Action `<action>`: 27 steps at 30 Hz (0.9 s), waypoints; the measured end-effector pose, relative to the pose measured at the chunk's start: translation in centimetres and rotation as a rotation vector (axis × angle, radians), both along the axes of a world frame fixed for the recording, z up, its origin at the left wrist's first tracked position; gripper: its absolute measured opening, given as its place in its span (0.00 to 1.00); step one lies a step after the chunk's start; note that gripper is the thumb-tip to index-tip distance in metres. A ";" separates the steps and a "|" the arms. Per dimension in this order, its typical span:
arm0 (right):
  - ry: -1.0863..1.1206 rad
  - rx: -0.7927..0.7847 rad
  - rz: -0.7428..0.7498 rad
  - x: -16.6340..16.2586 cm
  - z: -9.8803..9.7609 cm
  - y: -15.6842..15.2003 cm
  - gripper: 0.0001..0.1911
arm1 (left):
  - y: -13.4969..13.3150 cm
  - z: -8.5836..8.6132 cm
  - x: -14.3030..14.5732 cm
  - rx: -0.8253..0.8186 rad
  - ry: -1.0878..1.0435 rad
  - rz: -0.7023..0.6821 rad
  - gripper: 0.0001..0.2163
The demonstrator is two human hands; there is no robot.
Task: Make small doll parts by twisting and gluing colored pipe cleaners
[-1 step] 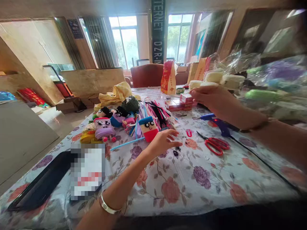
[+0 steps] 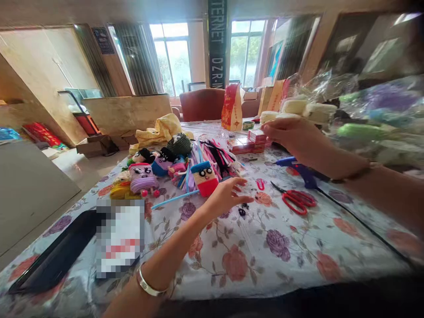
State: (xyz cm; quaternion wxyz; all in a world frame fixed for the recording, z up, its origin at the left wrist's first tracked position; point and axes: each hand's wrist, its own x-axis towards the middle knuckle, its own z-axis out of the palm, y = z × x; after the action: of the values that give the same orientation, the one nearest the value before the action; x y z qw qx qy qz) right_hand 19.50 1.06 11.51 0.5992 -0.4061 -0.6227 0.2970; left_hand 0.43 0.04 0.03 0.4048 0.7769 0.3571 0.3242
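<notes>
My left hand [image 2: 228, 193] hovers over the middle of the table, fingers apart and holding nothing. Just behind it stands a small blue, cream and red yarn doll [image 2: 204, 178] with round black eyes. Small black pieces [image 2: 243, 212] and a pink hair clip [image 2: 260, 183] lie close to its fingertips. At the back right, the thumb and fingers of my right hand [image 2: 283, 131] are pinched together beside a stack of small red and white boxes [image 2: 257, 138]. Whatever they hold, if anything, is too small to see. Below that arm lies a blue glue gun [image 2: 306, 176], with red-handled scissors [image 2: 298, 202] nearby.
More yarn dolls [image 2: 142, 178] and a bundle of coloured pipe cleaners [image 2: 220, 160] fill the back left. A black tray [image 2: 56, 251] lies front left. Cream yarn rolls [image 2: 319, 113] and plastic bags [image 2: 374, 110] crowd the right. The glue gun's cord [image 2: 361, 225] crosses the right side.
</notes>
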 end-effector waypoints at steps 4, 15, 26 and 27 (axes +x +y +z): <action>-0.062 0.178 -0.100 0.0 0.8 -0.2 0.05 | 0.8 0.3 1.8 0.110 -0.007 0.076 0.36; 0.075 0.045 0.153 -1.2 4.5 -0.1 0.05 | 5.0 1.8 6.5 0.048 0.058 0.033 0.12; -0.496 0.217 -0.259 2.5 3.9 1.4 0.06 | 5.8 3.0 3.5 -0.384 -0.090 -0.082 0.14; -0.612 0.249 -0.303 2.9 3.6 1.6 0.06 | 6.1 3.3 3.4 -0.384 -0.100 -0.063 0.15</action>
State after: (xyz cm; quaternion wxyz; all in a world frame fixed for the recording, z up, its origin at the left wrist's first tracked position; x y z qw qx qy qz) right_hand 22.39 2.67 15.09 0.4671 -0.4880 -0.7373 -0.0085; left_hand 3.80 6.15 3.29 0.5727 0.6790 0.3673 0.2758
